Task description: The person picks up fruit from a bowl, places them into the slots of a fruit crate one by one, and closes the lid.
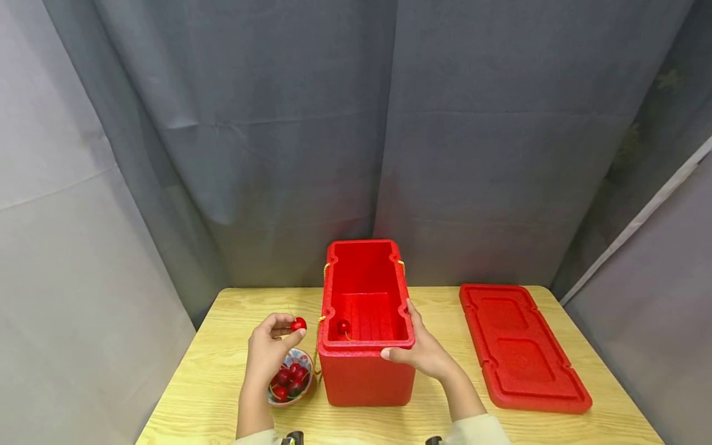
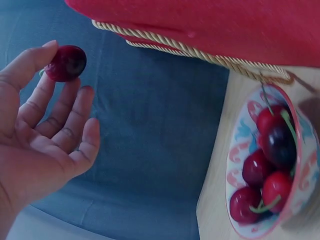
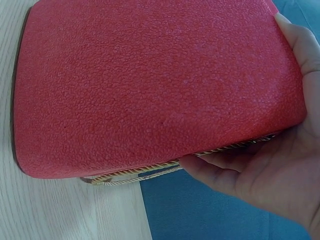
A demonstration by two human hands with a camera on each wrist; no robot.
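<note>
Thumb and fingertips of my left hand (image 1: 268,351) pinch a dark red cherry (image 1: 298,323) just left of a red foam box (image 1: 367,380). In the left wrist view the cherry (image 2: 66,63) sits between the thumb and index fingertip, the other fingers loosely bent. Below this hand stands a patterned bowl (image 2: 306,192) of several stemmed cherries (image 2: 278,143). My right hand (image 1: 427,351) grips the box's near right corner, thumb on the front rim and fingers along the right side. Inside the open box, one cherry (image 1: 344,326) lies near its front left corner.
The red lid (image 1: 525,349) lies flat on the wooden table (image 1: 194,395) to the right of the box. Yellow rope (image 3: 135,172) runs along the box's side. Grey curtains (image 1: 278,136) hang behind and beside the table.
</note>
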